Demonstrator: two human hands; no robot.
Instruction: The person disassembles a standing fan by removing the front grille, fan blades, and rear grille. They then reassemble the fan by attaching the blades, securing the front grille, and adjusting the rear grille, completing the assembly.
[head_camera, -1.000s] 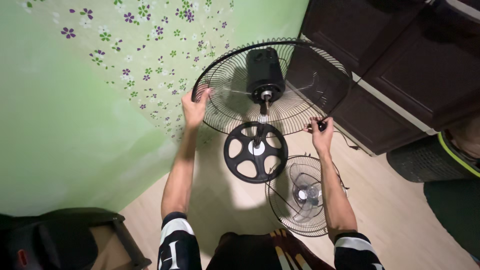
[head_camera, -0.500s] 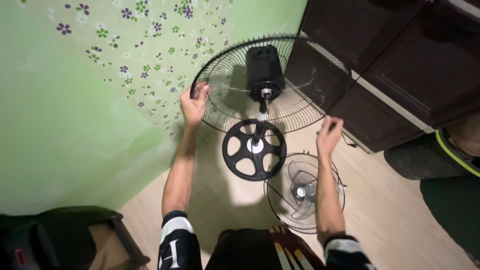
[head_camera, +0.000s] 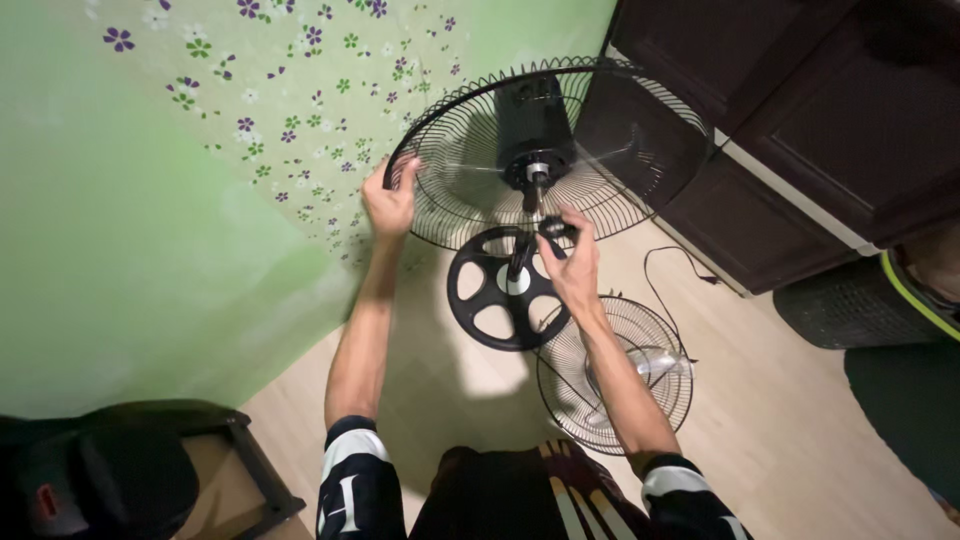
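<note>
Now the left hand (head_camera: 390, 205) grips the fan guard (head_camera: 640, 120) rim; the right hand (head_camera: 572, 262) pinches a small black cap (head_camera: 553, 229).

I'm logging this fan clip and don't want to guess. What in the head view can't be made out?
- Small black part at the right hand: fingers cover most of it, so its shape is unclear.
- Fan stand pole: foreshortened, hidden behind the motor and right hand.
- Second grille on the floor: right forearm crosses it.
- Dark object, lower left: cut by the frame edge.
</note>
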